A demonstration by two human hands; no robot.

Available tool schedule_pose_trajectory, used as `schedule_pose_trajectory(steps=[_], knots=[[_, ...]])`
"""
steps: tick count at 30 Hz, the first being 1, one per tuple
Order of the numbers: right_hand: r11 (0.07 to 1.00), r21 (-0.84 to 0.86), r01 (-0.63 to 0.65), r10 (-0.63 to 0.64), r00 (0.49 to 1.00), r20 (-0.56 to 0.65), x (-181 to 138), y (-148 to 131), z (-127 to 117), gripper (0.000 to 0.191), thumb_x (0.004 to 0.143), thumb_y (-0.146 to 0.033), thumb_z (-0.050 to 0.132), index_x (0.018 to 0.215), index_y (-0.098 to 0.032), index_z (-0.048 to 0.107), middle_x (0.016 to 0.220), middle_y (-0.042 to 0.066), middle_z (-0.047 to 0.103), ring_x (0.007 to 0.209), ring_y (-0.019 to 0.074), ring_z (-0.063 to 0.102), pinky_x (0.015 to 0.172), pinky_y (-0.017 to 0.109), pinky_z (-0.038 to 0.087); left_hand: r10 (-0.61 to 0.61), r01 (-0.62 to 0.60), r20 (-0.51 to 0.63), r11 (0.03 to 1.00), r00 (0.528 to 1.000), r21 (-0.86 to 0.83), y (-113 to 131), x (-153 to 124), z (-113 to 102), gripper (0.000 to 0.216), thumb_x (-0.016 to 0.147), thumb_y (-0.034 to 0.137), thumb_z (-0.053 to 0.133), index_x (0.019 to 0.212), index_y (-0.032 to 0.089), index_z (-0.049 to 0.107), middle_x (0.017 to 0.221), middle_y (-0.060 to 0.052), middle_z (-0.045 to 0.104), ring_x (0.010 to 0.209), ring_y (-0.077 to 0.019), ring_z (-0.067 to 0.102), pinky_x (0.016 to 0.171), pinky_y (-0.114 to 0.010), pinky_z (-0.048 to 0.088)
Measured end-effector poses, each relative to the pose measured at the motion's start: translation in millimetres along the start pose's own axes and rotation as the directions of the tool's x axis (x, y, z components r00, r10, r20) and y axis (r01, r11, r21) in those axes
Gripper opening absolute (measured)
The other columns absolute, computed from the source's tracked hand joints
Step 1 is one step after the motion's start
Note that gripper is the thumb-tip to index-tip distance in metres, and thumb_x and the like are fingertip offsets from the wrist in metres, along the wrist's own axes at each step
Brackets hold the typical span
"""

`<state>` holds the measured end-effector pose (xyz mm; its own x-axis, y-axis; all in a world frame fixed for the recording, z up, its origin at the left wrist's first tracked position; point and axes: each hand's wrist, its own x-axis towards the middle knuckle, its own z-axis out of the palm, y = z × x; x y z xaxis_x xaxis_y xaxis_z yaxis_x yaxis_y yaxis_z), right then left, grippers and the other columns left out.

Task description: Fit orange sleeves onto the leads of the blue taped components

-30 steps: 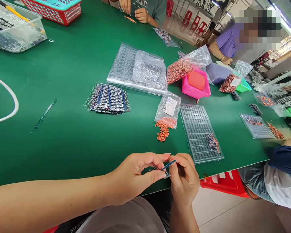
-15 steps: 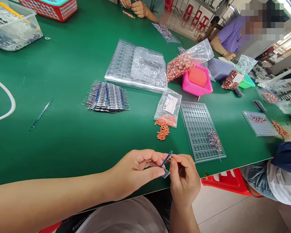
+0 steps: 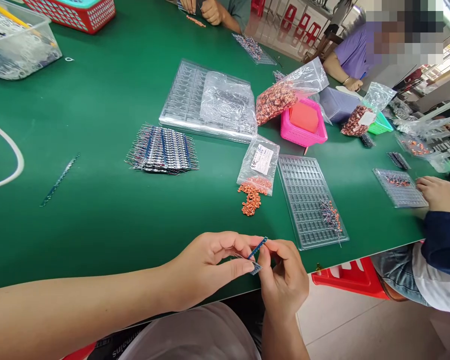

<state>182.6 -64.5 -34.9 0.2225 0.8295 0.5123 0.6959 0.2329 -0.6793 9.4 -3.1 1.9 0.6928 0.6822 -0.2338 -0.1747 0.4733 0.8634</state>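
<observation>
pinching a blue-taped strip (image 3: 256, 251) between my left hand (image 3: 210, 267) and right hand (image 3: 285, 280), i see both thumbs and forefingers clamped on it, just above the green table (image 3: 116, 215) near its edge; orange parts (image 3: 250, 197) and a clear tray (image 3: 311, 200) lie beyond.

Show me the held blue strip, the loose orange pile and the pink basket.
blue strip (image 3: 258, 248), head view, its middle
loose orange pile (image 3: 250, 198), head view, centre of the heap
pink basket (image 3: 303, 139), head view, its near wall

Green table (image 3: 97, 220), red stools (image 3: 298, 20) beyond (pale floor (image 3: 341, 325)).
</observation>
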Motion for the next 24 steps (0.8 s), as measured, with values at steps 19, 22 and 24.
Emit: schedule_pose_trajectory(steps=[19, 22, 24], knots=[[0.995, -0.003, 0.097, -0.097, 0.995, -0.021, 0.9, 0.0, 1.0, 0.026, 0.087, -0.004, 0.066, 0.105, -0.022, 0.066, 0.085, 0.002, 0.07, 0.072, 0.0134, 0.066, 0.058, 0.025, 0.054, 0.145, -0.137, 0.002, 0.93, 0.989, 0.341, 0.9, -0.4, -4.0, 0.007, 0.09, 0.024, 0.065, 0.087, 0.017, 0.065, 0.125, -0.012, 0.073, 0.118, -0.0259, 0.068, 0.105, -0.042, 0.052], [0.993, -0.009, 0.12, -0.12, 0.993, -0.02, 1.0, -0.4, 0.4, 0.027, 0.087, -0.003, 0.065, 0.106, -0.022, 0.066, 0.087, 0.003, 0.07, 0.073, 0.0133, 0.066, 0.059, 0.025, 0.055, 0.166, -0.155, -0.001, 0.926, 0.986, 0.343, 0.2, -0.4, -4.5, 0.007, 0.09, 0.023, 0.064, 0.087, 0.017, 0.065, 0.124, -0.012, 0.073, 0.116, -0.025, 0.068, 0.104, -0.04, 0.052], [0.989, -0.034, 0.144, -0.145, 0.989, -0.021, 1.4, -0.4, 0.3, 0.026, 0.087, -0.003, 0.065, 0.106, -0.022, 0.066, 0.086, 0.003, 0.07, 0.073, 0.0135, 0.066, 0.06, 0.025, 0.055, 0.173, -0.161, -0.003, 0.927, 0.985, 0.339, -0.8, -0.8, -4.6, 0.006, 0.089, 0.023, 0.064, 0.087, 0.017, 0.065, 0.124, -0.012, 0.073, 0.115, -0.0241, 0.069, 0.103, -0.039, 0.052]])
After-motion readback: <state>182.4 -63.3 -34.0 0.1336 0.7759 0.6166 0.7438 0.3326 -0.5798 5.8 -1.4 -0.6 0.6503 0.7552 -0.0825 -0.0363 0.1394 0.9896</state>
